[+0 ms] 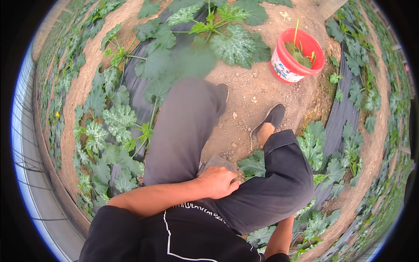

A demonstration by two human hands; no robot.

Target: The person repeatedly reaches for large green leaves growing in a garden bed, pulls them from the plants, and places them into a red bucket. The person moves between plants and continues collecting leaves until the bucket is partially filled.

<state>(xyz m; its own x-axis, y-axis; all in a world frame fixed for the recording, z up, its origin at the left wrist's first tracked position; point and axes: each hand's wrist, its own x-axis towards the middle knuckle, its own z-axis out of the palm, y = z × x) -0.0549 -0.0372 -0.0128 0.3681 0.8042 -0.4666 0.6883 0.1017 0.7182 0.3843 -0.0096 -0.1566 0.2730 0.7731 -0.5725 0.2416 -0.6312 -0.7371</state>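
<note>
My left hand (217, 182) is in front of my waist, between my thighs, with its fingers curled around a clear plastic piece (218, 161), perhaps a bag or container; much of it is hidden by the hand. Out of view is my right hand; only the right forearm (282, 234) shows, passing down beside my bent right leg. Ahead on the soil stands a red plastic bucket (296, 72) with a printed label, holding a cut leaf (299, 59) and pale green stalks. Squash plants with silver-mottled leaves (234, 45) grow at the front and on both sides.
Black plastic mulch film (144, 73) covers the planted bed at left, and another strip (343, 90) runs at right. A bare soil path (242, 131) lies under my shoes. A leaf (253, 163) reaches close to my right thigh. More crop rows and a greenhouse wall (42, 196) stand farther out.
</note>
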